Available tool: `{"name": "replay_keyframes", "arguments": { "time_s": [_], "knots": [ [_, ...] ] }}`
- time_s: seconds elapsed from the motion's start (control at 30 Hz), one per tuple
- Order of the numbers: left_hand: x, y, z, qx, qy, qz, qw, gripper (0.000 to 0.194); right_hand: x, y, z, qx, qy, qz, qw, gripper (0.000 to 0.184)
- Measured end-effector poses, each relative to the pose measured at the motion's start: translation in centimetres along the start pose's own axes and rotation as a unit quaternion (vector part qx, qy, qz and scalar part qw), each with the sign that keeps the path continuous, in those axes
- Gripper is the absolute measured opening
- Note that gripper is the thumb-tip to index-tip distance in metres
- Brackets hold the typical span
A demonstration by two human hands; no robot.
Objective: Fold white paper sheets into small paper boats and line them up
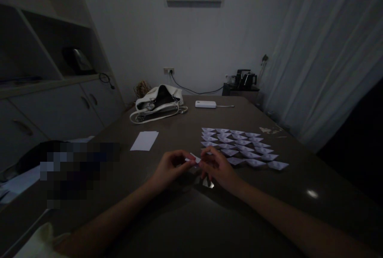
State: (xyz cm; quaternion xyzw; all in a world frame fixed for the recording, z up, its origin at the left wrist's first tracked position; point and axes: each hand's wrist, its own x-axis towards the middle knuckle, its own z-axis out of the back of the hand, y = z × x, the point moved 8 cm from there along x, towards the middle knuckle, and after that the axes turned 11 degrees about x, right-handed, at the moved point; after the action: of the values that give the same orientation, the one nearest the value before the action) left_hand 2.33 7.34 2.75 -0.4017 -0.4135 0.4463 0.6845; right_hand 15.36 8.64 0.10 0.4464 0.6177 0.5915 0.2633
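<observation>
Between my two hands, above the dark table [167, 218], is a small piece of folded white paper [192, 157]. My left hand [173, 167] pinches it from the left between thumb and fingertips. From the right, the thumb and index finger of my right hand [218, 167] close on the same paper, with the other fingers curled below. My fingers cover much of its shape. Just beyond my right hand, several folded white paper boats [247, 149] stand in rows. A stack of flat white paper sheets [145, 141] lies to the left, apart from my left hand.
A white handbag [160, 104] lies open at the far left of the table. Right of it is a white power bank [205, 104] with a short cable. Paper scraps [271, 130] lie near the right edge. Cabinets [60, 106] line the left side.
</observation>
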Motion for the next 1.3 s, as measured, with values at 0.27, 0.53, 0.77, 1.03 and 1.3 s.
{"name": "replay_keyframes", "arguments": {
  "time_s": [0.27,0.53,0.77,1.03,1.3],
  "knots": [
    [-0.1,-0.3,-0.4,-0.043,0.027,0.015,0.999,0.018,0.1,0.5,-0.3,-0.027,0.021,0.023,0.999,0.018],
    [0.0,-0.1,-0.7,-0.080,0.027,0.012,0.996,0.021,0.1,0.6,0.5,-0.044,-0.019,0.031,0.998,0.021],
    [0.2,0.1,-0.8,-0.082,0.028,0.022,0.996,0.026,0.0,1.0,0.7,-0.049,-0.034,0.043,0.997,0.024],
    [0.3,0.9,-0.8,-0.060,0.029,0.034,0.997,0.027,0.0,1.1,1.0,-0.064,-0.053,0.044,0.996,0.022],
    [0.4,0.7,-0.2,-0.040,0.001,0.034,0.999,0.026,0.0,1.2,0.8,-0.014,-0.054,0.051,0.997,0.017]
  ]
}}
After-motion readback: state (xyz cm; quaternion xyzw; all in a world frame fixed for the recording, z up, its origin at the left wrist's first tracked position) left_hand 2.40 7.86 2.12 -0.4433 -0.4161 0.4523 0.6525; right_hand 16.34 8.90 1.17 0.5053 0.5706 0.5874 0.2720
